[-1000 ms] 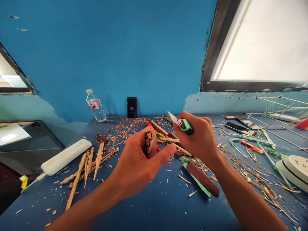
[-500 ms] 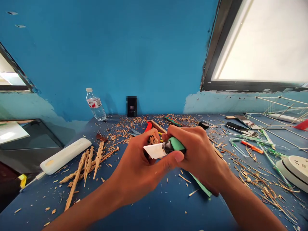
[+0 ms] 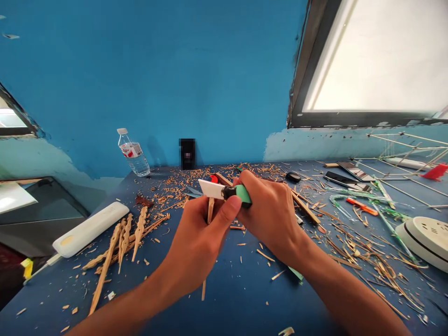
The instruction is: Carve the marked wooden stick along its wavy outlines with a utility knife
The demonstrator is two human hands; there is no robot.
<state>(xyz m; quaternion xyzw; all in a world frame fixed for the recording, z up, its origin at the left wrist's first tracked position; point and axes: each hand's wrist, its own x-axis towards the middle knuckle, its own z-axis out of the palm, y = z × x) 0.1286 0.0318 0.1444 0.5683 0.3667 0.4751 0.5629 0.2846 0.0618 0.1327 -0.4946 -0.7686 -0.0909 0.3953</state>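
My left hand (image 3: 198, 235) is closed around a thin wooden stick (image 3: 210, 211), whose upper part shows between the fingers. A lower end of a stick hangs below that hand. In my right hand (image 3: 271, 207) is a knife (image 3: 244, 195) with a green and black handle. Its broad bright blade points left, across the top of the stick. My left thumb presses near the base of the blade and the handle. On the table to the left lie several carved wooden sticks (image 3: 140, 231) with wavy outlines.
Wood shavings (image 3: 380, 275) litter the blue table. A tilted water bottle (image 3: 135, 156) and a blurred black object (image 3: 188, 154) stand by the wall. At left lies a long white device (image 3: 93, 228). On the right are an orange cutter (image 3: 362, 206), a white round device (image 3: 425, 242) and a stick frame (image 3: 395, 175).
Both hands have moved slightly left, and the knife has risen with its blade now above the left hand's fingers. The stick has become more visible. The camera view has turned slightly.
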